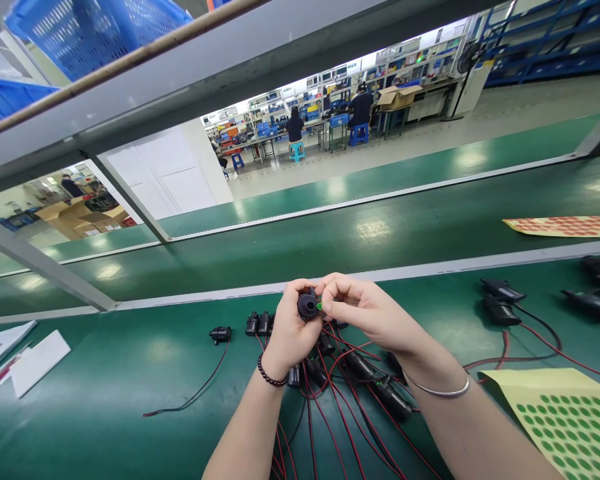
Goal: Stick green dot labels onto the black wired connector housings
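My left hand (296, 327) is closed around a small black pump (307, 305), its round end with a central hole facing me. Thumb and forefinger of my right hand (353, 303) pinch a green round sticker (319, 306) against the pump's right side. How much of the sticker touches the pump cannot be made out. Below my hands lie several more black pumps (393, 400) with red and black wires trailing toward me. At the lower right is a yellow sheet of green round stickers (565, 413).
One pump (221, 334) sits apart on the left, its wire (200, 393) stretched out. More pumps (500, 303) lie at right. A sheet of red stickers (565, 227) rests beyond the ledge. White paper (43, 363) is far left. A shelf beam (180, 73) with blue baskets (95, 33) hangs overhead.
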Motion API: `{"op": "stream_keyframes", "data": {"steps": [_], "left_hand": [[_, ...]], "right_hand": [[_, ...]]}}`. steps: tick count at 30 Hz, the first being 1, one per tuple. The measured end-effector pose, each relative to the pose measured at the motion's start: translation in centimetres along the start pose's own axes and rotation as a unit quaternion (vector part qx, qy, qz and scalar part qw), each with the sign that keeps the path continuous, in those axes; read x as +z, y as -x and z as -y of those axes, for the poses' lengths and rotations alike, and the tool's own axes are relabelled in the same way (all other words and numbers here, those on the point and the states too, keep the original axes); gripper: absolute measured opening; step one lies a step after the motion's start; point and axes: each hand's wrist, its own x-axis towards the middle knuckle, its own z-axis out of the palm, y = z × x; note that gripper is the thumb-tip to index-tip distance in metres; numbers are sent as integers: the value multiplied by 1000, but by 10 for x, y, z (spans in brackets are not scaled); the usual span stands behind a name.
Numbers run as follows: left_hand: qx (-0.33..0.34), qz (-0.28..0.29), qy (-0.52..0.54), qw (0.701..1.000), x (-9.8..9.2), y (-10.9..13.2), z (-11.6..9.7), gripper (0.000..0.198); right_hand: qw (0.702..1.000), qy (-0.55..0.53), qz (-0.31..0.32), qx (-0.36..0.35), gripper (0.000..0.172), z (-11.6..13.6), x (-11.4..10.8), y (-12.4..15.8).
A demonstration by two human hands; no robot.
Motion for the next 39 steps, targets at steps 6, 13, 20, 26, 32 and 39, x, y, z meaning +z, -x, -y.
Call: {"op": "stream_keyframes", "data": {"steps": [6,13,20,26,32,39], "left_hand": [[19,5,-15,1000,-1,2,0,34],[28,12,-30,999,-1,4,5,31],[64,16,-48,997,-3,4,7,29],[69,16,-59,996,-4,3,6,28],[71,12,-64,995,-5,4,7,25],[70,6,-53,996,-2,6,6,27]], "right_hand": [[1000,10,-9,-1,16,0,1,0],[1000,16,-18,-5,13,-3,2,-1],[999,19,-26,23,10,-1,4,0],[999,21,-35,22,9,-4,5,-1],[998,44,-37,25,9,-4,6,-1],[999,-6,-46,26,23,-3,7,-1]]}}
